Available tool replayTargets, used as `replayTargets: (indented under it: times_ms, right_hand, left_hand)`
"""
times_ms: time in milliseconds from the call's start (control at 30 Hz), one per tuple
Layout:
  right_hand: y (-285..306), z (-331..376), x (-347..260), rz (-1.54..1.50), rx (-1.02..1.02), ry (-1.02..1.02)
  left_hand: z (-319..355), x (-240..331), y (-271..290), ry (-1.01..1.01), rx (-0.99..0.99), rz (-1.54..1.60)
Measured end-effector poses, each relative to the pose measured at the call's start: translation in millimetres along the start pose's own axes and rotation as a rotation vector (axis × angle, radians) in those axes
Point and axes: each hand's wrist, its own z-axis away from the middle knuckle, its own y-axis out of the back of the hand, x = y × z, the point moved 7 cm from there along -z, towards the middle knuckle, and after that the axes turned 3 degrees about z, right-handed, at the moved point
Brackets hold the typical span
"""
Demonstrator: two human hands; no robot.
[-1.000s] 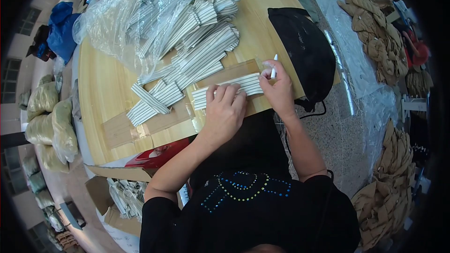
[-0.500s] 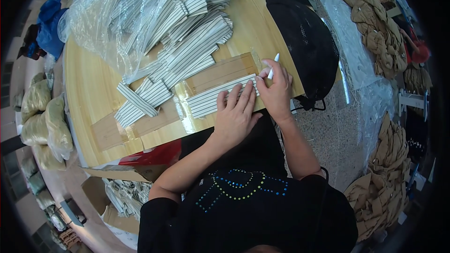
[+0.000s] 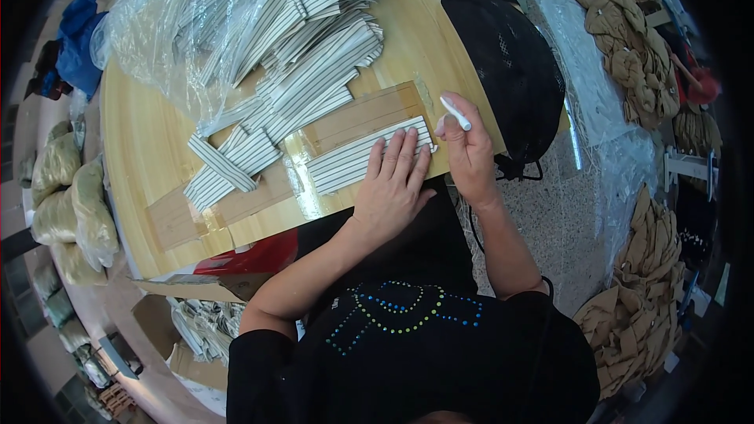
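Note:
Under the flattened fingers of my left hand (image 3: 390,188) lies a striped white fabric strip (image 3: 338,169). The strip rests on a brown cardboard template (image 3: 357,115) taped to the wooden table. My right hand (image 3: 471,165) is just off the strip's right end, with a white pen (image 3: 455,113) held between thumb and fingers. The pen is tilted and lifted off the fabric. Left of the template, a few more striped pieces (image 3: 228,165) lie crossed over each other.
A large heap of striped fabric pieces (image 3: 322,67) spills from a clear plastic bag (image 3: 149,39) at the back left. A black mesh bag (image 3: 510,71) hangs over the table's right edge. Below left stands a cardboard box (image 3: 153,322) of striped fabric. Brown cloth (image 3: 632,306) is piled at right.
My right hand has drawn slightly away from the strip's right end, and the pen has turned in its fingers. My left hand stays flat on the fabric.

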Motion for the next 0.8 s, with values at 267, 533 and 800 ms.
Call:
replayTargets:
  times_ms: [267,533,800]
  right_hand:
    - [-9.2,-4.0,17.4,-0.105,-0.192,-0.132]
    - [-14.0,-6.8,9.5,0.068,-0.240,-0.162]
    - [-16.0,-8.6,7.0,0.162,-0.237,-0.069]
  left_hand:
    - [-1.2,5.8,1.8,-0.031,-0.010,-0.063]
    - [1.9,3.2,-0.1,-0.019,0.022,-0.052]
    - [1.6,3.6,-0.1,-0.031,0.030,-0.030]
